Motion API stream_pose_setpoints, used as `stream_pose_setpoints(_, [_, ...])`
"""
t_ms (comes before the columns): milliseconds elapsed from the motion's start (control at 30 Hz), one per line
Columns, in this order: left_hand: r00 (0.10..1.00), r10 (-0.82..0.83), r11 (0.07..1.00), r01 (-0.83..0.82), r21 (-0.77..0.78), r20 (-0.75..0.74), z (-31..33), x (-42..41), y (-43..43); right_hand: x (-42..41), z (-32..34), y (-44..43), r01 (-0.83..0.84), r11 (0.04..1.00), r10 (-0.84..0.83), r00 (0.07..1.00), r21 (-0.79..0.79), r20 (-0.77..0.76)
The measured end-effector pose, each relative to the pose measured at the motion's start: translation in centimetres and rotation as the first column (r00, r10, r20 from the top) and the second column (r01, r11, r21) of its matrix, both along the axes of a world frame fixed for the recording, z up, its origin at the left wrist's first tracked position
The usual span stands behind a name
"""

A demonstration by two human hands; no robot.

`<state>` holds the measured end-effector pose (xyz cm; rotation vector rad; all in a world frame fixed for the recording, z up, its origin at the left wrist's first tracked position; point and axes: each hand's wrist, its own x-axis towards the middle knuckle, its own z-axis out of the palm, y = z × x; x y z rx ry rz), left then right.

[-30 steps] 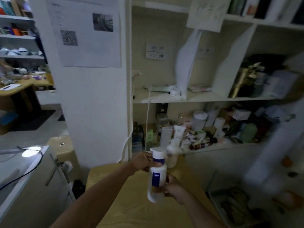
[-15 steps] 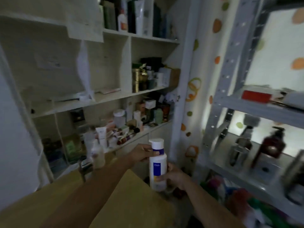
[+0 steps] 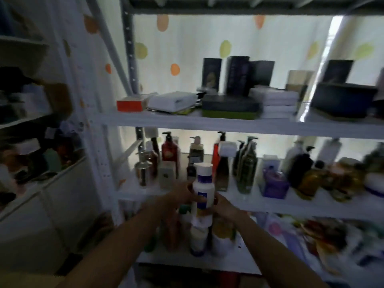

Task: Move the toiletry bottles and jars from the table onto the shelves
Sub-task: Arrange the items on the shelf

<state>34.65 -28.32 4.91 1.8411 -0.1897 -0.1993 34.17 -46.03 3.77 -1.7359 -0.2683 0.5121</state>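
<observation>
While the white bottle point(image 3: 202, 190) was gripped upright by curled fingers of the left hand point(image 3: 182, 194) and right hand point(image 3: 223, 206), in front of the shelf point(image 3: 291, 206) of pump bottles point(image 3: 247, 163), placement was judged not yet done; the surface was out of view.

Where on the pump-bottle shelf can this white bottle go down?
Front left corner of the shelf, before the silver bottle and cream box, is bare. So is a narrow strip before the purple box. Back row and right end: crowded.
</observation>
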Motion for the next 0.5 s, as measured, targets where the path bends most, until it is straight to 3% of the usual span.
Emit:
stream_pose_setpoints(167, [0.953, -0.304, 0.950, 0.303, -0.067, 0.004, 0.2, 3.1, -14.2, -0.8, 0.0, -13.2, 0.193, 0.976, -0.191, 0.981, 0.105, -0.027])
stream_pose_setpoints(500, [0.810, -0.586, 0.810, 0.586, 0.011, 0.011, -0.2, 4.9, -36.3, -4.9, -0.7, -31.8, 0.603, 0.793, -0.597, 0.797, 0.082, -0.088])
